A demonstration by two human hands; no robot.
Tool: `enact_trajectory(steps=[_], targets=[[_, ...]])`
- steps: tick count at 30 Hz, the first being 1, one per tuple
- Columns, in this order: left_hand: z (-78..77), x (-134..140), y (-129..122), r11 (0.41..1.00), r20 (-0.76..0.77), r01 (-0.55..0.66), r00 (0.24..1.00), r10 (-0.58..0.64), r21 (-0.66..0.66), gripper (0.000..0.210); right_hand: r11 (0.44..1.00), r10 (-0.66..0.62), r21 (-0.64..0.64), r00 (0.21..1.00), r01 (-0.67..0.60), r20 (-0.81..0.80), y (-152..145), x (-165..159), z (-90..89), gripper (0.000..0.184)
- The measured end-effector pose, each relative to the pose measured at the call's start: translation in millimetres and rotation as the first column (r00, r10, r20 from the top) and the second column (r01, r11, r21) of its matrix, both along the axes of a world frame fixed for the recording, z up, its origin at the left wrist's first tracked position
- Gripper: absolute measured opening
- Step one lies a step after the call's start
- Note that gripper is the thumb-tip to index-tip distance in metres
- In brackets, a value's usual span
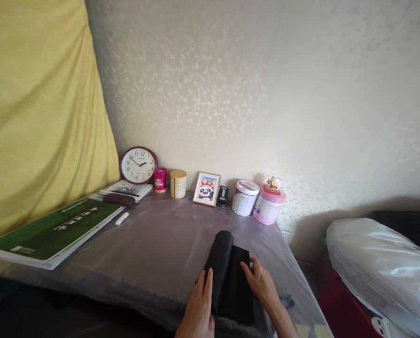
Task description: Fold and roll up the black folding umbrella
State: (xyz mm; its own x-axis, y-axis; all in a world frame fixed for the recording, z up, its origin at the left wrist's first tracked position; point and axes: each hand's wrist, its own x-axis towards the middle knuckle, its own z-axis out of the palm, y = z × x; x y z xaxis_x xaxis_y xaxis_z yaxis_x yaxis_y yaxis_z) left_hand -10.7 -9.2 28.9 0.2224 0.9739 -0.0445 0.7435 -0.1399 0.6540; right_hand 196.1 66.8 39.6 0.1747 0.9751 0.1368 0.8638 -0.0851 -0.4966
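A black roll of thin, smooth sheet material (pixel 221 263) lies near the front right of the table, its far end pointing to the wall. A flat flap (pixel 238 281) of the same material extends from its right side. Along the roll's left side, my left hand (pixel 200 305) grips it with the fingers pressed to the surface. My right hand (pixel 261 281) pinches the right edge of the flap between thumb and fingers. The roll hides part of the left hand's grip. A small dark crumpled thing (pixel 286 301) sits beside my right wrist.
Along the wall stand a clock (pixel 139 165), a pink can (pixel 160 180), a yellow-lidded tin (pixel 178 184), a panda picture (pixel 206 188) and two tubs (pixel 245 197). A green book (pixel 58 229) lies left. Beyond the right table edge is a white plastic bag (pixel 382 267).
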Motion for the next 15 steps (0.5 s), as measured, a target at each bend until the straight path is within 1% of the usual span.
enact_trajectory(steps=[2, 5, 7, 10, 13, 15], targets=[[1.3, 0.1, -0.1, 1.0, -0.01, 0.0, 1.0, 0.0, -0.009, 0.096, 1.0, 0.003, 0.014, 0.999, -0.002, -0.035, 1.4, 4.2, -5.7, 0.036], [1.8, -0.3, -0.2, 1.0, -0.011, 0.005, 1.0, -0.005, -0.016, 0.097, 1.0, 0.01, 0.022, 0.983, -0.006, -0.183, 5.1, 8.3, -6.2, 0.031], [0.6, -0.5, -0.2, 1.0, 0.009, 0.009, 1.0, -0.009, -0.018, 0.096, 0.998, 0.048, 0.044, 0.95, -0.036, -0.31, 7.2, 7.0, 0.1, 0.032], [-2.5, -0.3, 0.0, 1.0, 0.031, 0.012, 0.999, -0.011, -0.014, 0.096, 0.99, 0.139, 0.093, 0.87, -0.107, -0.473, 9.0, -3.5, 16.1, 0.039], [-5.1, 0.6, 0.6, 1.0, 0.008, 0.008, 1.0, -0.008, 0.005, 0.096, 0.982, 0.188, 0.123, 0.787, -0.143, -0.587, 12.6, -22.6, 31.0, 0.04], [-5.7, 1.3, 1.1, 1.0, -0.021, 0.01, 1.0, -0.009, 0.017, 0.097, 0.98, 0.199, 0.129, 0.742, -0.151, -0.64, 17.5, -36.7, 35.7, 0.039]])
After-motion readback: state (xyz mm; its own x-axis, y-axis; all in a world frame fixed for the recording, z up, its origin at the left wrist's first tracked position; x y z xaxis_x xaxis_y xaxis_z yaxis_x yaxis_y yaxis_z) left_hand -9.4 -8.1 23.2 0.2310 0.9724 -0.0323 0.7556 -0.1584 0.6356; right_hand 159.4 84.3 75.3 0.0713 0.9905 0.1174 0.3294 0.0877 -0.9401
